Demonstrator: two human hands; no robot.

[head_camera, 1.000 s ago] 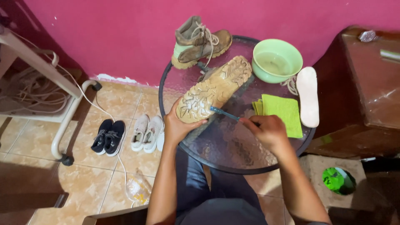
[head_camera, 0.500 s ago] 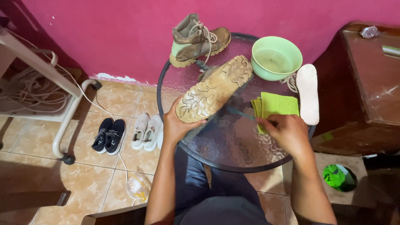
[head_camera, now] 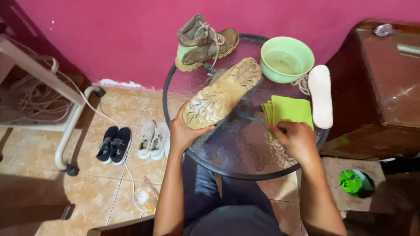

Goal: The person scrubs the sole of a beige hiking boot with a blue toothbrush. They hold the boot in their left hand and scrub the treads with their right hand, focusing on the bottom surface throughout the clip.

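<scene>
My left hand (head_camera: pixel 186 131) grips the heel of a muddy boot (head_camera: pixel 223 92) held sole-up over the round glass table (head_camera: pixel 238 150). A thin blue-green brush (head_camera: pixel 251 118) is pinched in my right hand (head_camera: pixel 296 139), its tip pointing toward the boot sole but apart from it. That hand rests by the folded yellow-green cloth (head_camera: pixel 289 109). The second brown boot (head_camera: pixel 203 43) stands at the table's far edge. A green bowl (head_camera: pixel 286 58) of water and a white insole (head_camera: pixel 321 95) lie to the right.
A dark wooden cabinet (head_camera: pixel 385 91) stands right of the table. On the tiled floor to the left sit black sneakers (head_camera: pixel 114 144), white sneakers (head_camera: pixel 153 139) and a white metal frame (head_camera: pixel 70 131) with cables. A green object (head_camera: pixel 352 182) lies lower right.
My right hand has drawn the brush away from the boot sole, moving right and down to the cloth. The boot stays held in my left hand.
</scene>
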